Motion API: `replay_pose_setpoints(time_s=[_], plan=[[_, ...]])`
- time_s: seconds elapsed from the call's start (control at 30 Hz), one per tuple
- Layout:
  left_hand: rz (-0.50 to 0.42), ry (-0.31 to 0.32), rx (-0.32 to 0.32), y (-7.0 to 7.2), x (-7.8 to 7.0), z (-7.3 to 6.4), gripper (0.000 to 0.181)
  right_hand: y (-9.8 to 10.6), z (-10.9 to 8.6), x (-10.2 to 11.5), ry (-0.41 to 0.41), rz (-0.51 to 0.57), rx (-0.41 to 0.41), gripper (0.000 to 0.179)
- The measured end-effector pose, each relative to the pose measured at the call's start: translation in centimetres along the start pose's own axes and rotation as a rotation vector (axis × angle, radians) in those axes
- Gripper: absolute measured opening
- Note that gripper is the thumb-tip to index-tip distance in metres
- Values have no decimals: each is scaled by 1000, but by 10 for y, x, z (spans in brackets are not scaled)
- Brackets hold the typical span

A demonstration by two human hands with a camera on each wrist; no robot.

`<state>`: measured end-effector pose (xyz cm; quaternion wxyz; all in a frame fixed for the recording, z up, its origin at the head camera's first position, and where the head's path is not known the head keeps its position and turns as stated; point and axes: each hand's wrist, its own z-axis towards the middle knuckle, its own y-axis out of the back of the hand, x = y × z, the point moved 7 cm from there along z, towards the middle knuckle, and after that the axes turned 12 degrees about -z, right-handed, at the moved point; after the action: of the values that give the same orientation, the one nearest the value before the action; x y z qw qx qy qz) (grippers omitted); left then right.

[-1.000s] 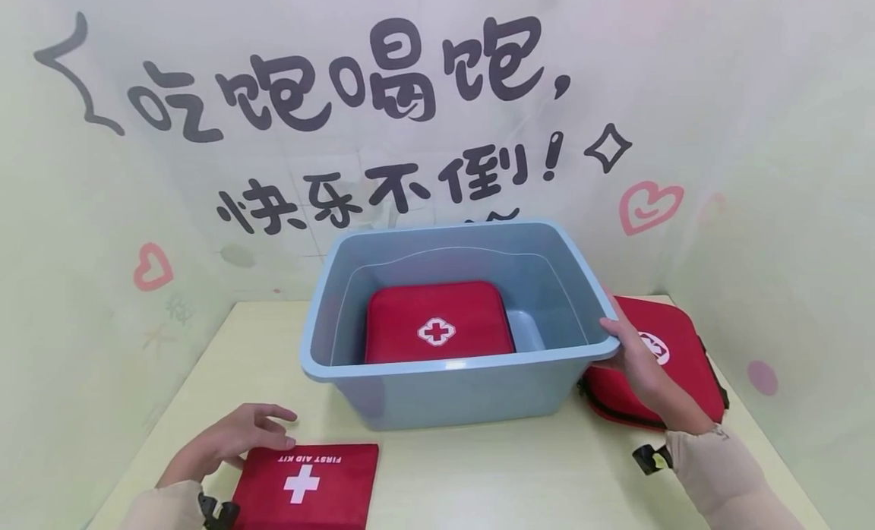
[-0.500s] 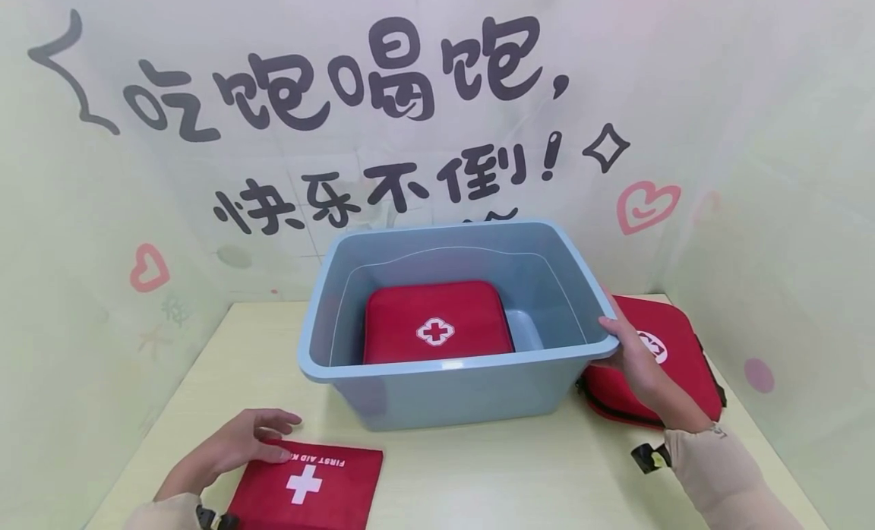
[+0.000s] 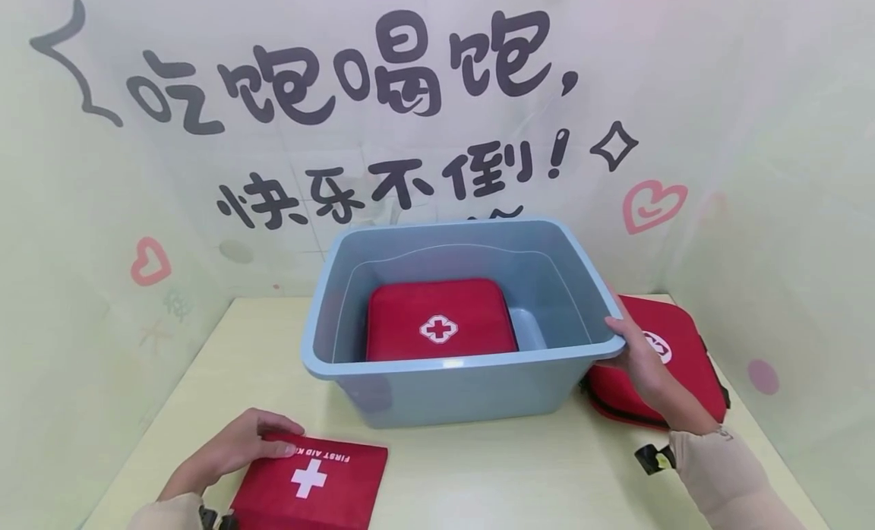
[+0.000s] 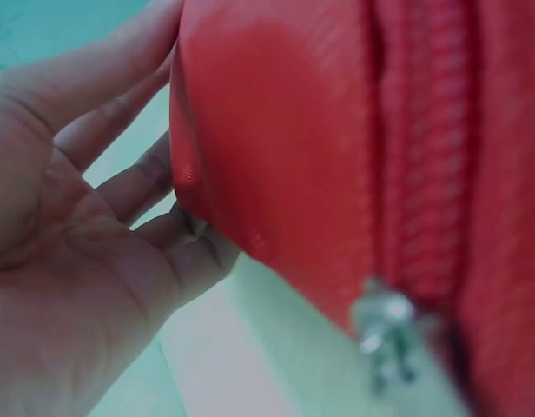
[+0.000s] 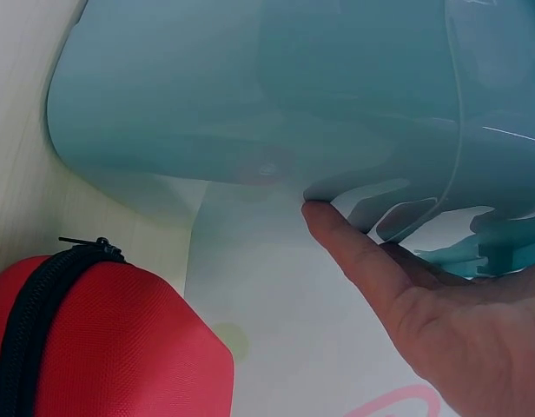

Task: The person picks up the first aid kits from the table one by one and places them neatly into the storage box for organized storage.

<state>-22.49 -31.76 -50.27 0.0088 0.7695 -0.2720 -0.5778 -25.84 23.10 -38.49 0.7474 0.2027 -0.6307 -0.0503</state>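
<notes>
My left hand [image 3: 235,448] pinches the far left corner of a flat red first aid pouch [image 3: 345,484], which bears a white cross and lettering. Thumb on top and fingers beneath the corner, it lifts that side slightly. In the left wrist view the pouch [image 4: 276,156] shows a zipper with a metal pull [image 4: 387,321]. With my right hand [image 3: 641,363] I grip the right front corner of a blue plastic bin [image 3: 458,397], thumb over its rim. The fingers [image 5: 350,248] press against the bin's outer wall. Inside the bin leans a red first aid case [image 3: 472,310].
Another red case [image 3: 690,370] with a white emblem and black zipper lies on the pale table [image 3: 451,477], right of the bin and partly behind my right forearm. A lettered wall sheet [image 3: 437,154] stands close behind, with side walls left and right.
My left hand has gone from the pouch's far edge to pinching its corner, and that corner has shifted slightly. The right hand and the bin stay put.
</notes>
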Motion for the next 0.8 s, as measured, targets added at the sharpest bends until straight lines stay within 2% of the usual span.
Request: replay_pose_setpoints(time_s=[0.07,0.17,0.43,0.6,0.8], plan=[[-9,-38,42,-2,-3,1,50,1,-1,0,-5,-2,-1,66],[-22,-54,65,-1,-5,2,51,1,-2,-1,-12,-5,-5,66],[-32,-24,57,4,-3,1,51,1,-1,-1,2,-1,0,67],[-110,10,72,10,2,-3,46,2,1,0,24,5,8,67],[-165,-18,98,18,-1,-9,41,2,1,-3,8,7,2,67]])
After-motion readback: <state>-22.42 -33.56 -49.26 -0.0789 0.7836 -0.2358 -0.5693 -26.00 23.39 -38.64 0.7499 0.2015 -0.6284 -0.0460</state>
